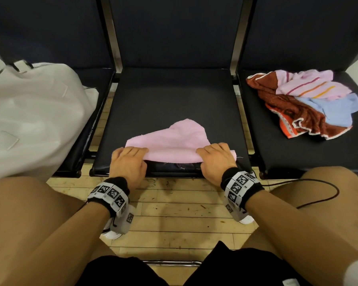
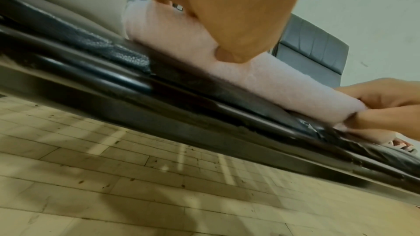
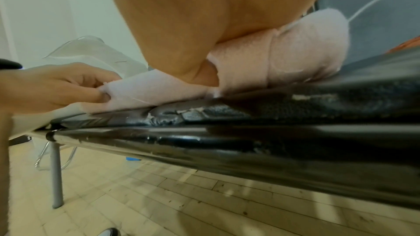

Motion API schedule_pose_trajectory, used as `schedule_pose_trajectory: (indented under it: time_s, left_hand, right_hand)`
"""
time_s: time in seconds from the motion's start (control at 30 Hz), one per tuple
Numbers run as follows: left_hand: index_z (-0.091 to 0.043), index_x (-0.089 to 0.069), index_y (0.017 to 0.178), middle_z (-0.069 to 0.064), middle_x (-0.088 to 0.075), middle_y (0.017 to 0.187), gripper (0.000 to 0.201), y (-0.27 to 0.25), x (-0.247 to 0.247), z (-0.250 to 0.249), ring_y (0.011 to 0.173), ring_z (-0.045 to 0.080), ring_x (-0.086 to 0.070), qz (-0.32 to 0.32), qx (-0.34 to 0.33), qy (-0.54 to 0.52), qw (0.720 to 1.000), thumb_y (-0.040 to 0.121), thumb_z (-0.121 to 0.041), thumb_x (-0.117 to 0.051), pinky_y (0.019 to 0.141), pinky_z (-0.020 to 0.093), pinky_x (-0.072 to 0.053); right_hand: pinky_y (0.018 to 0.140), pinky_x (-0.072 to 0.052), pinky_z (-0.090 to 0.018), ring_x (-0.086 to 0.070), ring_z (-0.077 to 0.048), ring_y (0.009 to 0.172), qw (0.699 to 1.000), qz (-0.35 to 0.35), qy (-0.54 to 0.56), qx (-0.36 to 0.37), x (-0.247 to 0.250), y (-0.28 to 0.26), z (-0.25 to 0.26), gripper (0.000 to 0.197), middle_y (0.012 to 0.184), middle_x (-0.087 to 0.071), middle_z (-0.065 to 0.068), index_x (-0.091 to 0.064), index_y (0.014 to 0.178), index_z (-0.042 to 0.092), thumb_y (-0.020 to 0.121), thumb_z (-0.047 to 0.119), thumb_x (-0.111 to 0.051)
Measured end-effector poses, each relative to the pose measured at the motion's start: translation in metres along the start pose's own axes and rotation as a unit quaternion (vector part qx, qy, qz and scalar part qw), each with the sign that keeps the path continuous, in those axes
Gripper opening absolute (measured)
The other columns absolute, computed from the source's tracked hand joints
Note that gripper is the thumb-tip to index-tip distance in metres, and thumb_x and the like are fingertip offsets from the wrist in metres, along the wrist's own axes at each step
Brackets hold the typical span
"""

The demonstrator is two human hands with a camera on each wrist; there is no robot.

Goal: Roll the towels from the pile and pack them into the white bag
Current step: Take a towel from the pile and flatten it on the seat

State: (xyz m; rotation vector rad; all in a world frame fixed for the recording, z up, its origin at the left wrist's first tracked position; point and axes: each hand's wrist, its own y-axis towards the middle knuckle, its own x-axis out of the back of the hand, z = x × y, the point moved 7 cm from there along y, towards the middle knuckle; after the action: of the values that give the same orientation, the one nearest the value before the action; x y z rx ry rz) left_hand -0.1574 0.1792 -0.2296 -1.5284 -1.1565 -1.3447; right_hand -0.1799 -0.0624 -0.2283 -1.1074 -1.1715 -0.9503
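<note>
Towel [image 1: 170, 141] sits at the front edge of the middle seat [image 1: 174, 96], a hand on each end. Bag [image 1: 35, 112] on the left seat, towel pile [image 1: 302, 104] on the right one.

My left hand [image 1: 127, 163] and right hand [image 1: 215, 159] grip the pink towel's [image 1: 170, 141] rolled near edge on the middle seat [image 1: 174, 96]. The white bag [image 1: 33, 112] sits left, the towel pile [image 1: 304, 104] right

**Colours on the seats**

The towel [image 1: 170, 141] on the near middle seat [image 1: 174, 96] is plain pale pink; the seat is black. The bag [image 1: 33, 112] at left is white. In the pile [image 1: 302, 104] at right lie a rust-brown towel edged in white, a pink one striped magenta and orange, and a light blue one. The floor [image 1: 174, 219] is pale wood.
</note>
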Motion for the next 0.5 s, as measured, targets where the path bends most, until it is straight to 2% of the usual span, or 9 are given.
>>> schedule_pose_trajectory:
  time_s: [0.13,0.3,0.4,0.5]
  left_hand:
    - [-0.021,-0.061,0.124,0.0,-0.068,0.113,0.036,0.001,0.008,0.001,0.107,0.022,-0.058,-0.012,0.011,0.007,1.0,0.089,-0.02,-0.052,0.106,0.043,-0.028]
    - [-0.019,-0.063,0.114,0.002,-0.068,0.104,0.033,0.003,0.016,0.013,0.096,0.025,-0.058,-0.03,0.037,-0.002,0.999,0.082,-0.012,-0.056,0.097,0.042,-0.029]
    - [-0.019,-0.063,0.105,0.0,-0.066,0.093,0.029,0.006,0.022,0.021,0.088,0.024,-0.058,-0.05,0.056,-0.011,0.997,0.079,-0.009,-0.058,0.095,0.043,-0.031]
    - [-0.022,-0.062,0.104,-0.002,-0.066,0.09,0.028,0.007,0.018,0.028,0.086,0.023,-0.058,-0.031,0.065,-0.007,0.997,0.079,-0.011,-0.057,0.096,0.043,-0.031]
  right_hand:
    - [0.105,-0.029,-0.039,-0.049,-0.023,0.113,0.999,-0.007,-0.006,-0.039,0.002,0.0,-0.011,0.037,0.113,-0.062,0.003,-0.054,0.12,0.023,0.085,0.018,-0.046]
    - [0.096,-0.037,-0.037,-0.049,-0.024,0.107,0.996,-0.017,0.02,-0.086,0.002,0.0,-0.028,0.039,0.109,-0.06,0.002,-0.056,0.114,0.023,0.077,0.011,-0.052]
    - [0.09,-0.038,-0.037,-0.049,-0.024,0.104,0.994,-0.038,0.016,-0.105,0.005,0.0,-0.038,0.031,0.104,-0.059,0.002,-0.058,0.104,0.023,0.074,0.012,-0.056]
    - [0.088,-0.038,-0.037,-0.048,-0.025,0.105,0.992,-0.04,0.006,-0.122,0.003,-0.002,-0.049,0.033,0.105,-0.057,-0.001,-0.059,0.106,0.022,0.074,0.013,-0.06]
